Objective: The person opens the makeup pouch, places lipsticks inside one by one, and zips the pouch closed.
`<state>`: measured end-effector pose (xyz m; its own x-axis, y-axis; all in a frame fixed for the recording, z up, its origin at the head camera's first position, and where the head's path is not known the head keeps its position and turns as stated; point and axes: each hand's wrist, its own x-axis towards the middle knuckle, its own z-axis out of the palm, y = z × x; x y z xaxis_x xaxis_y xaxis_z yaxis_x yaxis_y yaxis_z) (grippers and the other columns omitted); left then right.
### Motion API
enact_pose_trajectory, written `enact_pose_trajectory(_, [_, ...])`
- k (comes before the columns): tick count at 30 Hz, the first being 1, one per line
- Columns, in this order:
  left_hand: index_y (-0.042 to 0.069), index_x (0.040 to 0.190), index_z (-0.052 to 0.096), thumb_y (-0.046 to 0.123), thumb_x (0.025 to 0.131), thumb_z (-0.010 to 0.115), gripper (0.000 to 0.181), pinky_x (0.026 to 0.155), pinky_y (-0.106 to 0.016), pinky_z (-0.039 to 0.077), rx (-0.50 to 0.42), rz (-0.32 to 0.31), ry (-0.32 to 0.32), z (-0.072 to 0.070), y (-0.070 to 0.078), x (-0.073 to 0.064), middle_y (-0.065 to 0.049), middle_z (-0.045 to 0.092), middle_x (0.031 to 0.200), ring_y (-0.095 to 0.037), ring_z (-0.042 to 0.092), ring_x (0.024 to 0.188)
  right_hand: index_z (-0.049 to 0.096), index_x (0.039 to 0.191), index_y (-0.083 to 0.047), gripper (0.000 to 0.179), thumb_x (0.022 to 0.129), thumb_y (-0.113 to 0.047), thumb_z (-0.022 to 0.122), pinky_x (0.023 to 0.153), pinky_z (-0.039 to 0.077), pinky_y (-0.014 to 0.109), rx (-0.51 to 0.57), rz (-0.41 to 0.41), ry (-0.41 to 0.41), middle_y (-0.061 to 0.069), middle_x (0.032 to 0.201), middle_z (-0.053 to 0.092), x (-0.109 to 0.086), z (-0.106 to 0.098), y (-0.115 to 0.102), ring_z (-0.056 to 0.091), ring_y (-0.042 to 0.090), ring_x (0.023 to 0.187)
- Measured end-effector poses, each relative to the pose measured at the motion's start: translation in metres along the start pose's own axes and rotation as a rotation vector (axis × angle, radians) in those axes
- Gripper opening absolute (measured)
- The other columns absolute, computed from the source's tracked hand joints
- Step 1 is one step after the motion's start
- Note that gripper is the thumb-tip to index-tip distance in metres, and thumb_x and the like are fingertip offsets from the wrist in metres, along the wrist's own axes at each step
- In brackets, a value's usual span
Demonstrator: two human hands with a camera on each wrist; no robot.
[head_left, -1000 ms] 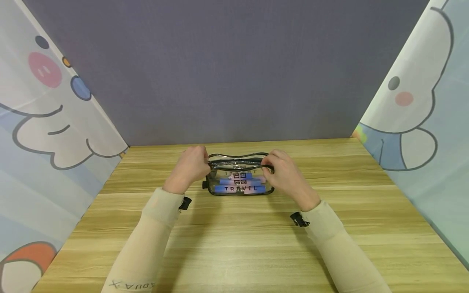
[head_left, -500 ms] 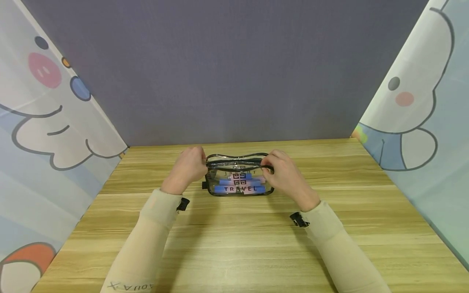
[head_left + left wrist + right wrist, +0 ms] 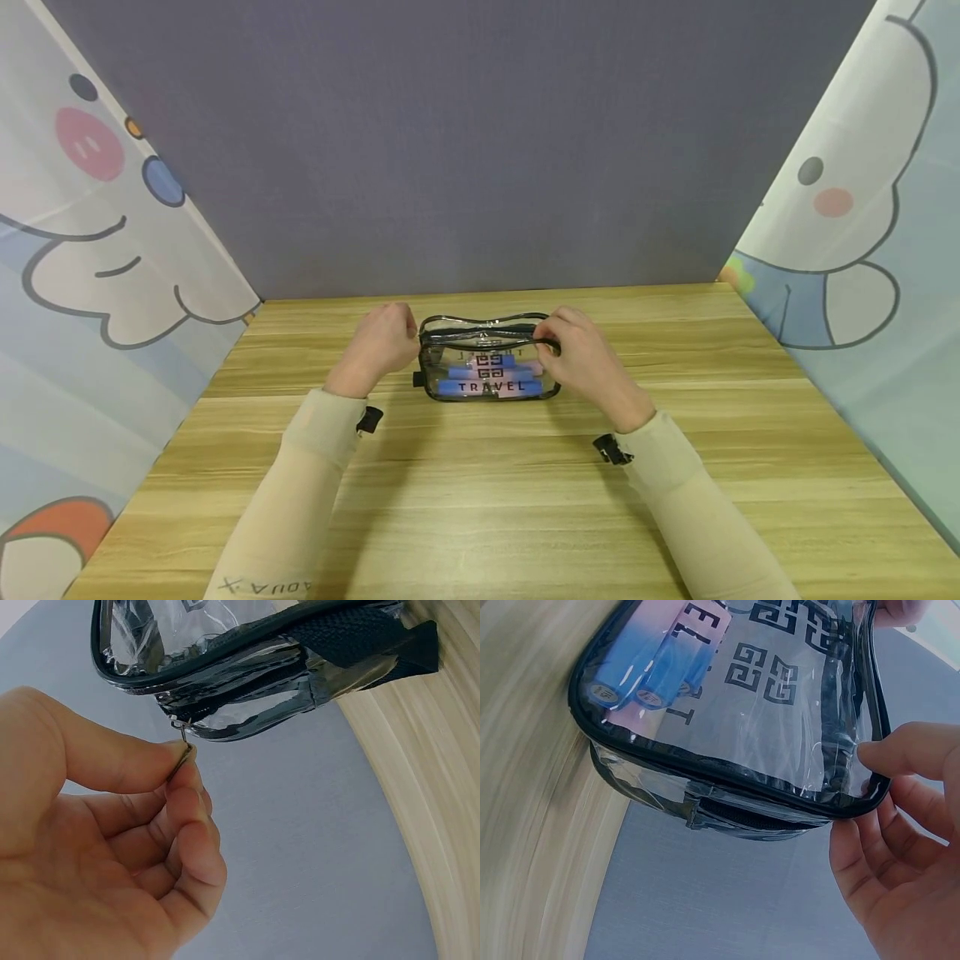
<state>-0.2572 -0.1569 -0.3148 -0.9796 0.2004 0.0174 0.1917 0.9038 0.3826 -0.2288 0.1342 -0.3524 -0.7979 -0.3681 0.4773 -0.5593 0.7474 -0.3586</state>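
Note:
A clear travel pouch with black piping and dark printing stands on the table, mid-view in the head view. At its upper left end is my left hand; in the left wrist view, thumb and forefinger pinch a small metal zipper pull at the end of the zipper. My right hand holds the upper right corner, thumb on the clear face and fingers behind the edge, as the right wrist view shows. Several blue-and-pink tubes lie in the bottom of the pouch, seen through its wall.
Wood-grain tabletop spreads around the pouch. A grey panel rises behind the table, and cartoon-printed curtains flank both sides. A black strap tab sticks out from the pouch's left side.
My left hand has drawn slightly left with the zipper pull, to just beyond the pouch's left end. The right hand and the pouch have stayed almost in place.

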Motion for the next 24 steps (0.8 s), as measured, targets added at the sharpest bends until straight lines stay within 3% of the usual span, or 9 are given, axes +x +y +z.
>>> enact_pose_trajectory(24, [-0.003,0.103,0.063,-0.006,0.077,0.050,0.030,0.087,-0.048,0.049,-0.016,0.003,0.000,0.004,-0.011,-0.002,-0.015,0.064,0.095,-0.030,0.056,0.085,0.072,0.096,0.000,0.010,0.086,0.000,0.072,0.077,0.053,0.037,0.006,-0.029,0.023,0.007,0.093,0.063,-0.001,0.000,0.001,0.059,0.022,0.087])
